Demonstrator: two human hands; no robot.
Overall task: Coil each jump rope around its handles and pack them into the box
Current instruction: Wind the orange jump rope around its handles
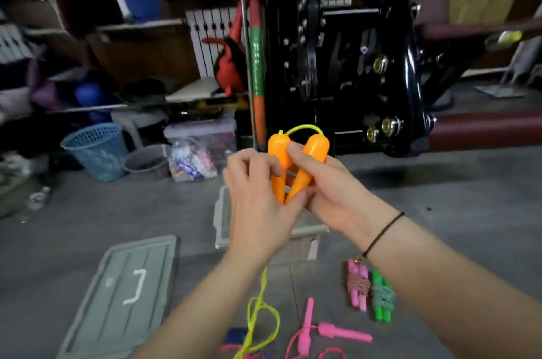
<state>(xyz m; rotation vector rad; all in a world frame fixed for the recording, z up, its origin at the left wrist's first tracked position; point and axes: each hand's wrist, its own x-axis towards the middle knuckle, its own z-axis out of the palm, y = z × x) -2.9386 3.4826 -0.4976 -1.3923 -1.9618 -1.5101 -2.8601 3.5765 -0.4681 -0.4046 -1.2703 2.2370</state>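
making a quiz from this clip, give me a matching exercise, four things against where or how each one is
Things:
1 orange carrot-shaped handles
2 grey lid
3 green jump rope
4 blue basket

States:
a flat on the floor at left
b coiled, beside the coiled pink jump rope
c held by the left hand and right hand
d upright near the shelves

Pairs: 1-c, 2-a, 3-b, 4-d

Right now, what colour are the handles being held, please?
The handles are orange, seen in the head view.
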